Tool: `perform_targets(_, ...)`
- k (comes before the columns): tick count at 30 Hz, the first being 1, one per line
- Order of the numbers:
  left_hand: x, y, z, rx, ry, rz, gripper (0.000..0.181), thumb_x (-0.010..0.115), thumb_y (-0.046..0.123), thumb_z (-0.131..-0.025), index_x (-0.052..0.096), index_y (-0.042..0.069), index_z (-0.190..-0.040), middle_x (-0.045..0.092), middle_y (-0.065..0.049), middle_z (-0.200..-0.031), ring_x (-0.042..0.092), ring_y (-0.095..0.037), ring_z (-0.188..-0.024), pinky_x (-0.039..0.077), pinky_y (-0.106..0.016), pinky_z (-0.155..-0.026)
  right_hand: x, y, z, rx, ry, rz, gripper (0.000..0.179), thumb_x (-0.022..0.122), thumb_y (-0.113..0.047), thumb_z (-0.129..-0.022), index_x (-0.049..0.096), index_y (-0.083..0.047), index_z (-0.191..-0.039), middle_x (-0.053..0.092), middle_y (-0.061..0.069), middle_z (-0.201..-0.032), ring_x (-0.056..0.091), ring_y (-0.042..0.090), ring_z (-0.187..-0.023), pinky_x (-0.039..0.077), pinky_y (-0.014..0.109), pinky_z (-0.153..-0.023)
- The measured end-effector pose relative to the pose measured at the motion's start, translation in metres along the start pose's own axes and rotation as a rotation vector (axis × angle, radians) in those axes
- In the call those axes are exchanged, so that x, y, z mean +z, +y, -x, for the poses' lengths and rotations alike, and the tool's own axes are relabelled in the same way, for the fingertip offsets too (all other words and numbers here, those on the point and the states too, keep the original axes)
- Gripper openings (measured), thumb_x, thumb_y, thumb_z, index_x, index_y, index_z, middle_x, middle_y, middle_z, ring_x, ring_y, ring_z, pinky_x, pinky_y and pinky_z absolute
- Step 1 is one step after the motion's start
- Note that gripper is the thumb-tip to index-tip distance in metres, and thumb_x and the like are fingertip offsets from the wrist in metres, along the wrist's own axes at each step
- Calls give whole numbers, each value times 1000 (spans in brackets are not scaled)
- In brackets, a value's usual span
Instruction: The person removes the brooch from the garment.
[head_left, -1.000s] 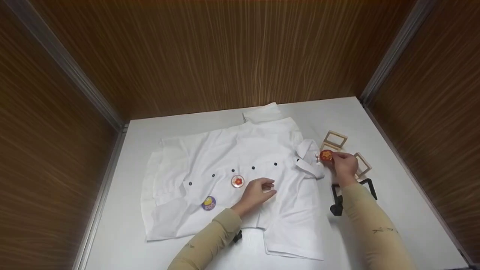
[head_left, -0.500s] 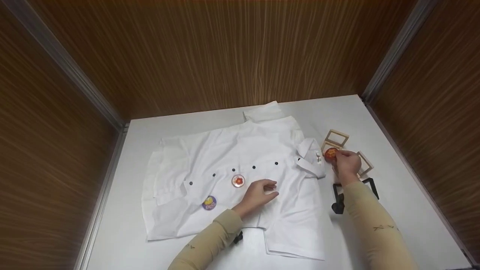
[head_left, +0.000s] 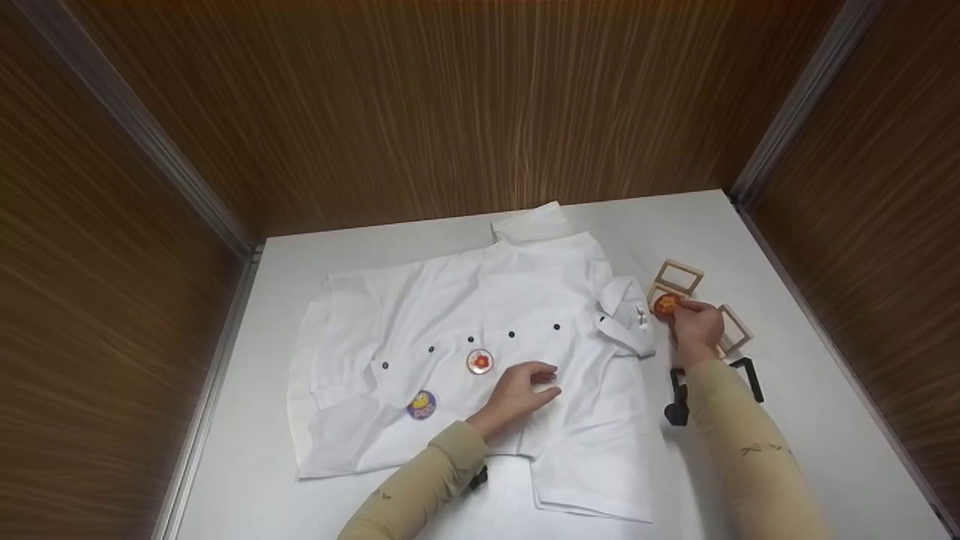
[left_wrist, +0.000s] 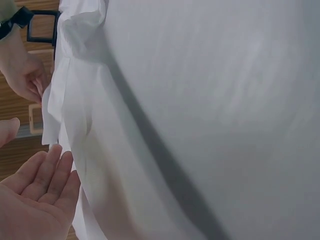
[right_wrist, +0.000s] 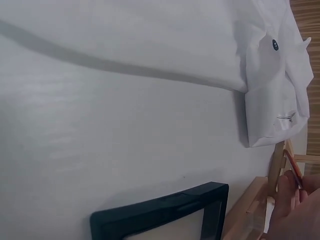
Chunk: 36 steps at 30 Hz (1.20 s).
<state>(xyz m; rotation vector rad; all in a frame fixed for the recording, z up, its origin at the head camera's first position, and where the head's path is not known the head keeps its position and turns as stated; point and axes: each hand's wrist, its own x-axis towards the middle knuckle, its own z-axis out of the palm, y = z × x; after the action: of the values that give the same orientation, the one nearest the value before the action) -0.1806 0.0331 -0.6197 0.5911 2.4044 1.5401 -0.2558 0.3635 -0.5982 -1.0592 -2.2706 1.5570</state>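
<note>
A white button-up shirt (head_left: 450, 300) with dark buttons (head_left: 511, 334) lies spread on the table. My right hand (head_left: 697, 330) pinches a red round badge (head_left: 667, 304) with a yellow pattern, over a wooden frame box (head_left: 679, 276) whose lid is raised. In the right wrist view the badge (right_wrist: 294, 169) appears edge-on between thumb and fingers. My left hand (head_left: 517, 394) hovers close over the shirt with loosely bent fingers and holds nothing. Near it on the shirt lie a clear badge with a red flower (head_left: 480, 361) and a purple badge with a yellow figure (head_left: 421, 404).
A second wooden frame (head_left: 735, 330) lies right of my right hand, and a black frame (head_left: 746, 379) lies partly under my right forearm. The shirt's collar (head_left: 626, 319) is beside the boxes. Brown wood-grain panels (head_left: 480, 97) wall the white table (head_left: 795, 420).
My right hand has moved the red badge a little right and away from the collar, over the wooden frame box. The left hand stays almost in place.
</note>
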Motion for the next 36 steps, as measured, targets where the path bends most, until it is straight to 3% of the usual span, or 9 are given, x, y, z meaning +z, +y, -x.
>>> perform_targets(7,0,1,2,-5,4,1,36,79,8,-93,71,-8,-125,78,-21,-117,76,-35,-113,61,-37,-103,-1,1,-1,23,-10,37,35,64,-13,-101,69,2,-132,67,20,-136,63,20,-106,49,13,-68)
perform_targets(11,0,1,3,-5,0,-5,36,79,9,-93,72,-8,-125,79,-20,-117,77,-34,-113,60,-34,-103,-1,1,-2,4,2,105,35,63,-14,-101,69,2,-131,68,22,-138,65,28,-118,53,25,-88)
perform_targets(16,0,0,5,-5,-4,-7,36,79,10,-93,72,-6,-125,79,-19,-117,77,-33,-112,60,-33,-103,-1,1,-2,-8,8,116,36,60,-13,-101,69,5,-131,67,25,-140,62,34,-131,50,40,-112)
perform_targets(22,0,1,6,0,1,-13,36,79,11,-93,73,-5,-125,79,-19,-117,77,-33,-111,61,-31,-101,-2,0,-2,-31,2,99,36,60,-12,-103,67,8,-131,66,27,-140,62,37,-132,49,44,-116)
perform_targets(26,0,0,6,2,-7,-16,36,79,10,-94,72,-5,-125,79,-18,-117,77,-32,-112,60,-29,-102,-2,2,-4,-47,-9,141,36,58,-13,-102,68,8,-130,67,27,-137,64,35,-125,54,35,-102)
perform_targets(29,0,-1,6,10,-11,-23,36,79,10,-94,72,-5,-126,79,-18,-118,77,-31,-113,60,-28,-102,-3,4,-4,-56,-7,146,36,57,-14,-101,69,7,-128,69,26,-131,68,26,-104,53,22,-78)
perform_targets(32,1,-2,6,16,-16,-25,36,79,11,-94,72,-5,-126,79,-17,-118,77,-31,-114,59,-28,-103,-4,4,-5,-67,-5,150,37,55,-14,-101,69,6,-129,69,24,-128,62,14,-84,46,12,-60)
perform_targets(34,2,-1,6,10,-19,-24,36,78,11,-94,72,-5,-126,79,-17,-118,76,-31,-114,59,-29,-103,-5,5,-5,-59,-17,151,39,54,-14,-102,67,6,-132,68,23,-130,61,12,-85,45,10,-58)
perform_targets(36,2,-1,7,5,-23,-19,36,78,11,-95,72,-5,-126,79,-18,-118,76,-31,-114,59,-30,-104,-6,4,-5,-43,-28,150,40,52,-13,-102,65,5,-136,67,23,-135,63,16,-96,48,12,-67)
